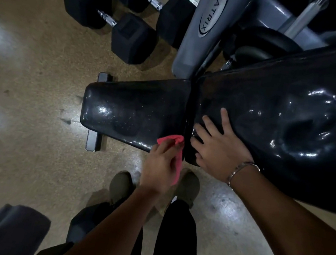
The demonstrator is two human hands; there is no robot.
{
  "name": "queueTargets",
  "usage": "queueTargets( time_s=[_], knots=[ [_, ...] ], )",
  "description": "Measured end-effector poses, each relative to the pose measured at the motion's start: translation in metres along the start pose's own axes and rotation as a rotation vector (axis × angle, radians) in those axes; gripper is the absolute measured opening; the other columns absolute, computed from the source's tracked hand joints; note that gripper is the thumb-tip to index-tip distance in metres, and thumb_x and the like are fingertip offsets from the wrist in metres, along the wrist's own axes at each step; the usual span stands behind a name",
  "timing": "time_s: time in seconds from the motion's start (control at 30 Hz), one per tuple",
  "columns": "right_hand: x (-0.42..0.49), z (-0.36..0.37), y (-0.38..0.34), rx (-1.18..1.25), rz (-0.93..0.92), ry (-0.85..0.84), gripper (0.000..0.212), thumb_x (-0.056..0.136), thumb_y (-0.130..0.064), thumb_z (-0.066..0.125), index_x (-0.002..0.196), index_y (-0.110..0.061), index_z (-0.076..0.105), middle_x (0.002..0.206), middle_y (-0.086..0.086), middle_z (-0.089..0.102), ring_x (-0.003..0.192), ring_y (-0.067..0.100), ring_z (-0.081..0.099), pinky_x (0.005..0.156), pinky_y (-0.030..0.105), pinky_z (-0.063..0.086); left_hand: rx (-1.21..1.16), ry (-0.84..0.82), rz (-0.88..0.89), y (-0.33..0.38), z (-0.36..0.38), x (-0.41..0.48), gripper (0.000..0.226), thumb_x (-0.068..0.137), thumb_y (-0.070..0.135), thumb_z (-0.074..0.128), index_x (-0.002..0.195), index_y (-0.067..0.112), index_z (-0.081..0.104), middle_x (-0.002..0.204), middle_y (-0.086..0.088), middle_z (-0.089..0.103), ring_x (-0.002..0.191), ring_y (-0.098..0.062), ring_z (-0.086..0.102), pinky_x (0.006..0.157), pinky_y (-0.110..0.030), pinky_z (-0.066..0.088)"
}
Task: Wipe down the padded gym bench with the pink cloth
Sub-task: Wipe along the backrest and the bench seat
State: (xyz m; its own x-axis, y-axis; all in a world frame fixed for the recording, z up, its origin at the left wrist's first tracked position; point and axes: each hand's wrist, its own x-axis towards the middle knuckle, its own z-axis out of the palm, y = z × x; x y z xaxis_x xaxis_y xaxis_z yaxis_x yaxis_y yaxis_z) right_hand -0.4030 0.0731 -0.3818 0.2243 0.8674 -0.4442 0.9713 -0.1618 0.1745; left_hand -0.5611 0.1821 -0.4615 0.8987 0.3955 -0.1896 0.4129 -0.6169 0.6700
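Bench stands on tan floor, left hand gripping pink cloth.

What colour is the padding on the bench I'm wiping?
Glossy black, on both the seat pad and the back pad; it shows in the head view.

I see the bench padded in black vinyl, glossy and smooth, with bright highlights and a dented patch toward three o'clock; the shorter seat pad shows fine scratches and specks in its sheen. The cloth in my left hand looks soft, matt pink fabric. At twelve o'clock the dumbbells have matt black rubbery heads and shiny knurled metal handles. The frame beside them is smooth grey painted metal. My right hand carries a shiny metal bracelet. The floor is speckled tan with a dull sheen.
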Motion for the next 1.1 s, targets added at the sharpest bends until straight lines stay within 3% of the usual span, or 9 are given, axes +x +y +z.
queueTargets(
  time_s=[0.07, 0.2, 0.37, 0.47, 0.6, 0.77, 0.93, 1.1],
  knots=[
    [0.000, 0.001, 0.001, 0.000, 0.000, 0.012, 0.051, 0.095, -0.047, 0.053, 0.134, -0.017, 0.064, 0.149, 0.017, 0.054, 0.145, 0.042, 0.040, 0.118, 0.078, 0.009, -0.010, 0.055, -0.025, -0.019, -0.007, 0.002, 0.041, 0.098, 0.023, 0.049, 0.135, 0.022, 0.066, 0.136, -0.003, 0.062, 0.112, -0.030, 0.061, 0.090, -0.042, 0.055],
    [0.005, 0.005, -0.001, 0.022, 0.010, 0.043, 0.049, 0.093, -0.046, 0.056, 0.131, -0.016, 0.066, 0.145, 0.016, 0.056, 0.143, 0.043, 0.043, 0.117, 0.078, 0.011, -0.029, 0.162, -0.237, -0.023, -0.005, 0.014, 0.042, 0.096, 0.010, 0.058, 0.135, 0.022, 0.066, 0.134, -0.004, 0.062, 0.111, -0.030, 0.062, 0.088, -0.044, 0.056],
    [0.010, 0.013, -0.003, 0.071, 0.014, 0.110, 0.047, 0.088, -0.043, 0.063, 0.125, -0.014, 0.069, 0.137, 0.016, 0.062, 0.140, 0.044, 0.047, 0.116, 0.080, 0.013, 0.075, -0.035, 0.090, -0.050, -0.021, -0.007, 0.039, 0.091, 0.010, 0.065, 0.127, 0.025, 0.071, 0.131, 0.005, 0.064, 0.108, -0.023, 0.057, 0.080, -0.040, 0.057],
    [0.010, 0.015, -0.003, 0.067, 0.028, 0.103, 0.048, 0.090, -0.044, 0.059, 0.126, -0.015, 0.068, 0.139, 0.016, 0.061, 0.141, 0.044, 0.046, 0.116, 0.080, 0.010, 0.063, 0.038, -0.028, -0.063, -0.040, -0.003, 0.040, 0.090, 0.003, 0.070, 0.123, 0.024, 0.074, 0.126, 0.003, 0.068, 0.103, -0.022, 0.059, 0.082, -0.034, 0.055],
    [0.010, 0.011, -0.004, 0.045, 0.031, 0.052, 0.049, 0.094, -0.046, 0.055, 0.131, -0.017, 0.064, 0.145, 0.015, 0.057, 0.145, 0.043, 0.041, 0.116, 0.079, 0.007, 0.003, 0.085, -0.117, -0.037, -0.030, 0.009, 0.038, 0.097, 0.012, 0.057, 0.132, 0.021, 0.069, 0.129, -0.005, 0.066, 0.107, -0.028, 0.060, 0.086, -0.035, 0.055],
    [0.009, 0.011, -0.004, 0.037, 0.026, 0.034, 0.047, 0.095, -0.046, 0.052, 0.131, -0.018, 0.063, 0.146, 0.014, 0.056, 0.146, 0.043, 0.039, 0.116, 0.079, 0.006, 0.077, -0.034, 0.103, -0.050, -0.033, -0.006, 0.041, 0.092, 0.018, 0.051, 0.128, 0.023, 0.069, 0.128, 0.001, 0.064, 0.104, -0.024, 0.058, 0.078, -0.038, 0.058],
    [0.009, 0.013, -0.004, 0.029, 0.022, 0.031, 0.046, 0.095, -0.046, 0.052, 0.130, -0.018, 0.064, 0.146, 0.014, 0.056, 0.146, 0.043, 0.038, 0.116, 0.079, 0.006, 0.021, 0.156, -0.189, -0.043, -0.027, 0.006, 0.041, 0.099, 0.023, 0.047, 0.137, 0.023, 0.064, 0.134, -0.002, 0.062, 0.108, -0.027, 0.057, 0.086, -0.033, 0.050],
    [0.009, 0.014, -0.004, 0.030, 0.021, 0.031, 0.047, 0.095, -0.046, 0.051, 0.130, -0.018, 0.064, 0.146, 0.014, 0.055, 0.146, 0.043, 0.038, 0.116, 0.079, 0.004, 0.064, 0.039, 0.042, -0.051, -0.026, -0.003, 0.045, 0.097, 0.014, 0.054, 0.140, 0.024, 0.062, 0.140, 0.004, 0.058, 0.104, -0.024, 0.055, 0.079, -0.032, 0.053]
  ],
)
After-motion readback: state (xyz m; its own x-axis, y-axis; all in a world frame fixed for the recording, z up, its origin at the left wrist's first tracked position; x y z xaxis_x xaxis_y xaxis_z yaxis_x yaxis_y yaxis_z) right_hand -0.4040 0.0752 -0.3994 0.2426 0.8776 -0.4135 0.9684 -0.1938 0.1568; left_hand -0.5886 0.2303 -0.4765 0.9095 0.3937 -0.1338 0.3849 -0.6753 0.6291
